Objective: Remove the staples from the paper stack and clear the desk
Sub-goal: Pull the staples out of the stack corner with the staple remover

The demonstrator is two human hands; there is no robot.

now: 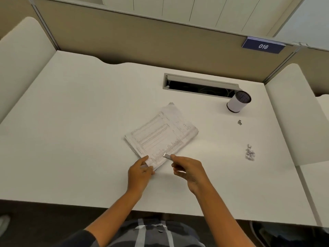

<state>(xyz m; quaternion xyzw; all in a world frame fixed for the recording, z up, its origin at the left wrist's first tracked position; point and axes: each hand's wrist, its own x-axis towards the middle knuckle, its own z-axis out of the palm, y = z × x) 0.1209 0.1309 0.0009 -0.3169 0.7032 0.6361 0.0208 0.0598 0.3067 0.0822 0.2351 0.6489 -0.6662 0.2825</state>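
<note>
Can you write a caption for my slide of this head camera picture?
Left hand pins the paper stack while right hand works a metal staple remover at its corner.

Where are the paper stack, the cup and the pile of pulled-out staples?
paper stack [161, 134], head view, middle of top sheet.
cup [238, 102], head view, white side wall.
pile of staples [250, 154], head view, middle of heap.

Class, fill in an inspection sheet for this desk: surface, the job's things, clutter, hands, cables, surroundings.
Surface: white desk, mostly bare.
Job's things: paper stack lying angled at centre; small metal tool over its near edge; loose staples pile and one stray staple at right.
Clutter: white cylindrical cup.
Hands: left hand pinning the stack's near corner; right hand with a grip on the tool.
Cables: faintly visible inside cable slot.
Surroundings: beige partition; sign 016.
</note>
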